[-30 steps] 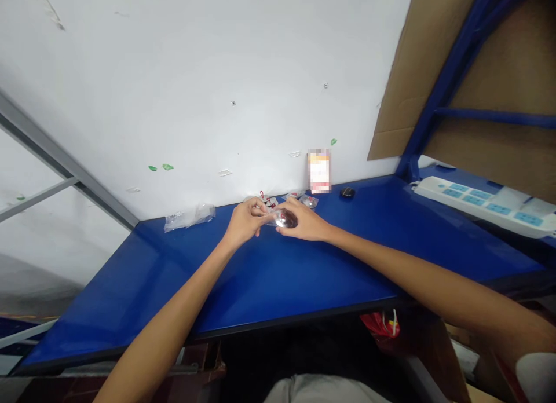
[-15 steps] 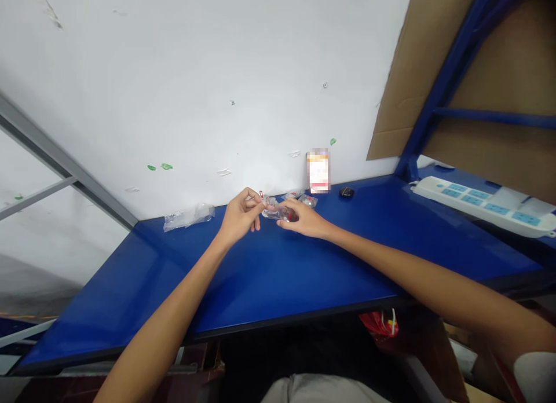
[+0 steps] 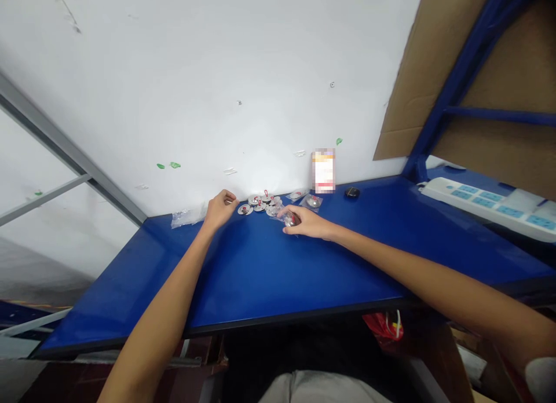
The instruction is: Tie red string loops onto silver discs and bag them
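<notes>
My right hand [image 3: 309, 222] is closed on a round metallic disc with a red mark in a clear plastic bag [image 3: 292, 219], just above the blue table. Off to the left, my left hand [image 3: 221, 209] has its fingers curled in a pinch. A thin pale sliver shows at its fingertips, too small to name. Between both hands lies a pile of round silvery discs with red loops [image 3: 259, 204], close to the wall. Two more discs in clear bags [image 3: 311, 201] rest behind my right hand. Behind my left hand are empty clear plastic bags [image 3: 187, 216], partly covered by it.
A small blurred-out box [image 3: 324, 171] leans on the white wall, with a black oval object [image 3: 352, 193] beside it. Farther right sits a white power strip [image 3: 486, 206]. Blue metal framing [image 3: 452, 96] rises at the right, a grey frame [image 3: 104, 186] at the left.
My left hand has come away from the bag and moved left toward the empty bags. The pile of discs is now uncovered. My right hand still holds the bagged disc.
</notes>
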`<control>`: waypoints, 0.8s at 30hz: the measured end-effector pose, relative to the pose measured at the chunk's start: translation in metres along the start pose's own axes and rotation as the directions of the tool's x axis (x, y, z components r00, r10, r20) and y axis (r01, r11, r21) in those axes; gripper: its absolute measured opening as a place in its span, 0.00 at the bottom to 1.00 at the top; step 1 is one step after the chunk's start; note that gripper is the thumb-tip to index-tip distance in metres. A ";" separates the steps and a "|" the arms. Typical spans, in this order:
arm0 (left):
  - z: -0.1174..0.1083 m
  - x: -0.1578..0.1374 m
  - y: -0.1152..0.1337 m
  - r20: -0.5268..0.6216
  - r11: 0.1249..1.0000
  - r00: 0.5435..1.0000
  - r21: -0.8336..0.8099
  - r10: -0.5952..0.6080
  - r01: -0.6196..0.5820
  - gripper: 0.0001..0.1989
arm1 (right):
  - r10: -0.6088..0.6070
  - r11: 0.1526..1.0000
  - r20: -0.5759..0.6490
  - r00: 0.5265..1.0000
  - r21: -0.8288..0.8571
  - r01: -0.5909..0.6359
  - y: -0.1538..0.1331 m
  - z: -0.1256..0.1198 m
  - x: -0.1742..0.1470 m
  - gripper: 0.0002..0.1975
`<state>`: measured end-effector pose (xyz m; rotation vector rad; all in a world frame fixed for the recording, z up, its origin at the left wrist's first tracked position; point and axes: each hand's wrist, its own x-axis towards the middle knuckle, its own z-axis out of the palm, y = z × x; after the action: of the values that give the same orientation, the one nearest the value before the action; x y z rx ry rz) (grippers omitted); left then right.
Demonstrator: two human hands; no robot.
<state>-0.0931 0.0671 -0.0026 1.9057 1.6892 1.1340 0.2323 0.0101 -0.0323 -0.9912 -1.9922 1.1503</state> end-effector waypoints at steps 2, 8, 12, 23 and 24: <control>0.001 -0.002 0.005 0.060 0.998 0.997 -0.046 0.038 -0.035 0.10 | -0.022 0.999 -0.012 1.000 -0.026 0.022 0.000 0.002 0.001 0.21; 0.013 -0.031 0.055 0.608 0.924 0.755 -0.382 0.246 0.006 0.16 | -0.006 0.999 -0.210 0.978 -0.039 -0.002 0.000 0.008 0.004 0.24; 0.048 -0.058 0.079 0.545 0.868 0.804 -0.490 0.237 0.077 0.22 | 0.048 0.984 -0.198 0.979 0.180 -0.012 0.002 0.008 0.007 0.22; 0.071 -0.064 0.072 0.227 0.799 0.970 -0.598 0.091 0.065 0.18 | -0.018 0.916 -0.219 0.975 0.387 0.104 0.001 0.007 0.008 0.20; 0.070 -0.063 0.072 0.222 0.788 0.971 -0.612 0.087 0.069 0.18 | -0.040 0.930 -0.251 0.967 0.344 0.128 0.001 0.006 0.009 0.20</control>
<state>0.0092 0.0080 -0.0155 1.5422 0.9991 1.2091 0.2233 0.0155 -0.0344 -0.8024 -1.5481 1.2274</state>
